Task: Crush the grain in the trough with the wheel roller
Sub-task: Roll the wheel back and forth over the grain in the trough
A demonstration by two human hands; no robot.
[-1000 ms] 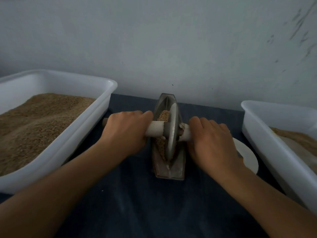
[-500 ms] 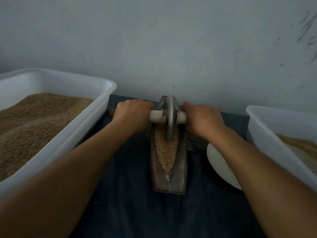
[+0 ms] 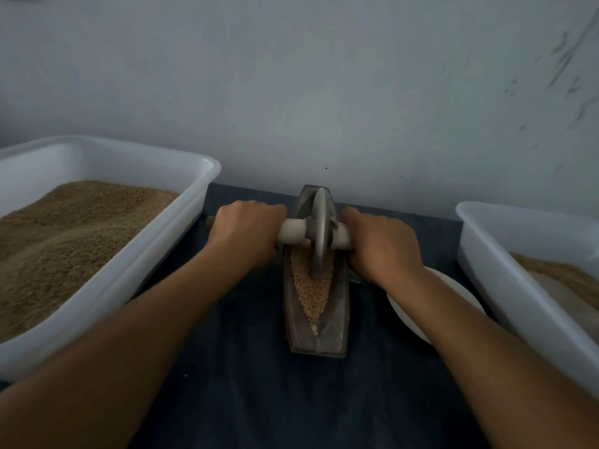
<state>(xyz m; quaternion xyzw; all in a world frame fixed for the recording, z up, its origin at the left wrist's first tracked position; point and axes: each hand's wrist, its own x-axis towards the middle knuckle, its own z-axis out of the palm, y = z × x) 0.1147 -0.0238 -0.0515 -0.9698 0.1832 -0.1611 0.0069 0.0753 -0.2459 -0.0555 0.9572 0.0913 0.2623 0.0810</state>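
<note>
The trough [image 3: 316, 319] sits lengthwise at the middle of the tabletop [image 3: 243, 400], its far end almost at the back edge by the wall. The roller [image 3: 319, 234] stands upright in its far half, disc edge down in the grain [image 3: 312, 286], which lies heaped along the channel toward the near tip. The left hand [image 3: 243, 234] is wrapped round the axle on its side of the disc, and the right hand [image 3: 382, 244] is wrapped round the other end, both fists closed over the pale handle.

The disc looks like solid metal, heavy and stiff, so its own weight should do much of the crushing; the smooth handle is the place to hold, one fist each side close to the disc to keep it from tipping. The grain is loose and may spill over the rim.

A white tub [image 3: 107, 277] of grain stands at the left edge, another tub [image 3: 505, 273] at the right, with a plate [image 3: 453, 293] beside the trough.
</note>
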